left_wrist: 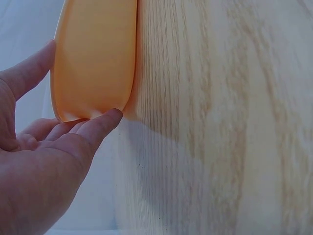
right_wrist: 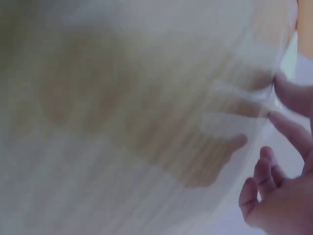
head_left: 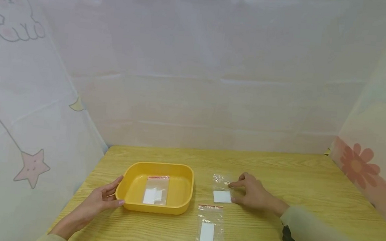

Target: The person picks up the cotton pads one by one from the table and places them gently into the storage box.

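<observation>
A shallow yellow tray (head_left: 132,186) stands on the table, with a small clear zip bag (head_left: 162,200) holding white pieces inside it. At the tray's left end my left hand (head_left: 101,200) holds it, finger and thumb spread across the corners; the left wrist view shows my left hand (left_wrist: 58,147) around that end of the tray (left_wrist: 95,58). My right hand (head_left: 253,193) touches the right edge of another clear bag (head_left: 222,195) with a white piece, thumb and index finger apart. In the right wrist view my right hand (right_wrist: 283,186) has fingertips down at the surface.
Nearer the front lies a third clear zip bag (head_left: 207,234) with a red seal strip and a white rectangle. The wooden table (head_left: 278,170) is bordered by pale hanging cloths (head_left: 215,99) at the back and both sides.
</observation>
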`<control>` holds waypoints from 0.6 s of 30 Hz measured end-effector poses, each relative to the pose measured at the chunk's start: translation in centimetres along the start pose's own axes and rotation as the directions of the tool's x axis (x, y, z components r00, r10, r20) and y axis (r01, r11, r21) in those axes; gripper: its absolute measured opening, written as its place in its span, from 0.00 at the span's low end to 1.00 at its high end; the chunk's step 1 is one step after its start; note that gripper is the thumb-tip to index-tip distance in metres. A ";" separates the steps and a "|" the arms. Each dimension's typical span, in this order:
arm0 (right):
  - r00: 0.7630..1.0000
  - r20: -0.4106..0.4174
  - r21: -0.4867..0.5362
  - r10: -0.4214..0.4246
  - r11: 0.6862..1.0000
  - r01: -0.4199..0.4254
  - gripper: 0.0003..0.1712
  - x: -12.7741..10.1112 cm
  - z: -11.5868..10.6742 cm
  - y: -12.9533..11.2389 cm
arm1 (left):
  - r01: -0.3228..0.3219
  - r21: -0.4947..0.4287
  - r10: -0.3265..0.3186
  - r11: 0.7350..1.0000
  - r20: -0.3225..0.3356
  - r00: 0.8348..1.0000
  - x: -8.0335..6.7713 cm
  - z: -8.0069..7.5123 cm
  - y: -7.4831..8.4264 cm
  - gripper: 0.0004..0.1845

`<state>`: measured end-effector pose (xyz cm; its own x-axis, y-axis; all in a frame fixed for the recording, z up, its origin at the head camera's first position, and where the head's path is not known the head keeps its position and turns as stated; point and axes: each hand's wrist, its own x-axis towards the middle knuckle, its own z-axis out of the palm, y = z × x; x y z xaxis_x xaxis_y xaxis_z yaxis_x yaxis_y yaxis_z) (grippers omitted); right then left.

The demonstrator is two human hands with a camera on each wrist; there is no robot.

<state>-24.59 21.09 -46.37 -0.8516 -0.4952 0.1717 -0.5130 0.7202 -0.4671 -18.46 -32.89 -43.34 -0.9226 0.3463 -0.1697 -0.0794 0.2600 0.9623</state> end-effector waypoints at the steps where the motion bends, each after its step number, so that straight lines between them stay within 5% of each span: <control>1: 1.000 -0.016 -0.001 -0.002 1.000 0.002 0.25 -0.2 0.1 -0.2 | 0.002 0.001 -0.002 1.000 -0.002 1.000 0.0 0.0 0.0 0.49; 11: 0.989 -0.114 -0.022 0.095 0.995 -0.098 0.21 -1.2 0.7 -2.7 | 0.006 0.016 -0.006 1.000 -0.020 1.000 0.2 0.0 -0.2 0.50; 18: 0.981 -0.152 0.054 0.118 0.992 -0.111 0.22 -1.2 1.0 -2.8 | -0.003 0.002 0.003 1.000 -0.005 1.000 0.2 -0.1 -0.4 0.50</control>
<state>-22.03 19.14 -46.15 -0.9125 -0.3273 0.2454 -0.4090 0.7435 -0.5290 -18.64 -33.00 -43.71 -0.9250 0.3423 -0.1652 -0.0754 0.2608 0.9624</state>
